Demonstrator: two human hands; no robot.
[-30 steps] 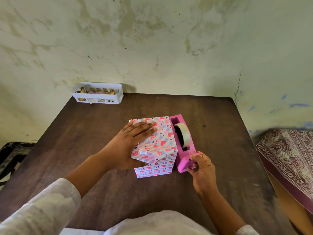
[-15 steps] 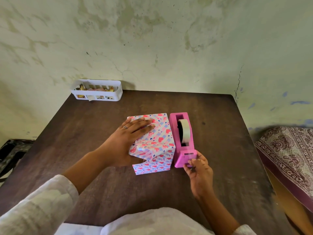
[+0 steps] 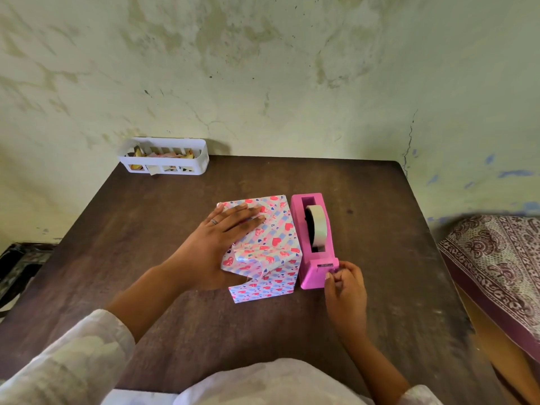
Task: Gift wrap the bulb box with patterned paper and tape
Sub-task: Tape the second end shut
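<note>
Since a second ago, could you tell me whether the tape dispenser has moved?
Yes. The dispenser has straightened against the table edge, its near end swinging left.

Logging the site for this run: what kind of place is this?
Probably a room in a home, not a workshop: a worn wooden table against a stained, cracked plaster wall, with a printed bedspread alongside.
</note>
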